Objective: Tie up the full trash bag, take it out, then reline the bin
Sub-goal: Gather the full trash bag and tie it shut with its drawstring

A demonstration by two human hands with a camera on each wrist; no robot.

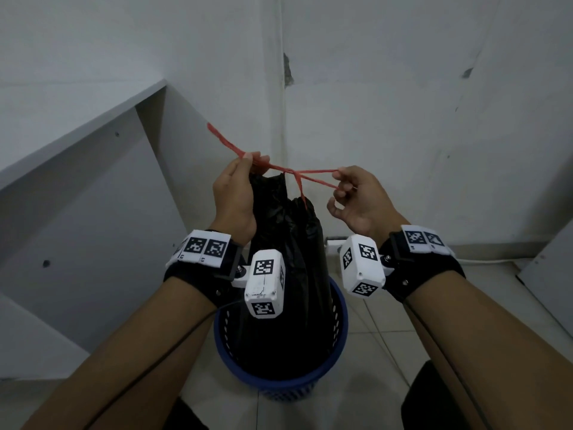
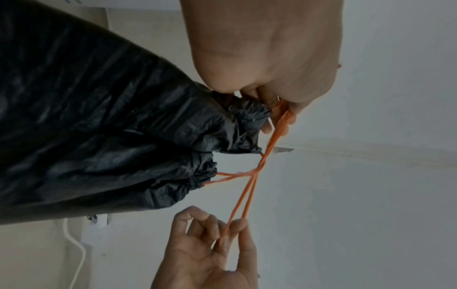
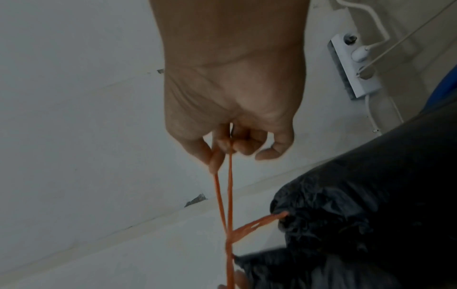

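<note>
A black trash bag [image 1: 288, 274] stands pulled up out of a blue perforated bin [image 1: 280, 384] on the floor. Its mouth is gathered shut by a red drawstring [image 1: 280, 168] whose two loops cross just above the bag [image 2: 99, 121]. My left hand [image 1: 245, 169] pinches one loop at the bag's top edge, and a free end sticks up to the left. My right hand [image 1: 339, 181] has its fingers curled round the other loop [image 3: 228, 195], pulled to the right. In the left wrist view the crossing [image 2: 254, 172] sits between both hands.
The bin stands in a corner of white walls [image 1: 403, 88]. A white shelf unit [image 1: 77, 156] slants along the left. A white power strip [image 3: 351, 66] with a cable lies on the tiled floor [image 1: 387, 336] behind the bin. A white panel [image 1: 548, 268] leans at the right.
</note>
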